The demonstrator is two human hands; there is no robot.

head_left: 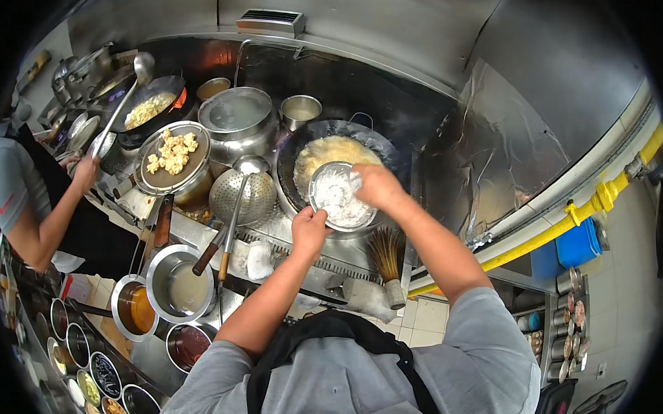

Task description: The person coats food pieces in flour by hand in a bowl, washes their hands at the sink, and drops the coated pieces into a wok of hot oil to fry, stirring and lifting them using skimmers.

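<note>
My left hand [310, 229] grips the near left rim of a metal bowl [342, 225] that holds white, flour-coated pieces [339, 195]. At the bowl's right side is my right hand [376, 187], its fingers bent down at the white pieces; what they hold, if anything, is hidden. The bowl is over the near edge of a dark wok [385, 147], where pale yellow foaming oil [322, 154] shows behind it. Left of the wok lie a perforated skimmer [229, 200] and a ladle [251, 165].
Fried pieces [174, 154] rest on a strainer over a pot at the left. A co-worker [40, 197] beyond holds a long ladle at another wok [148, 113]. A bamboo brush [385, 256] stands near the front edge. Sauce pots [134, 309] are at lower left.
</note>
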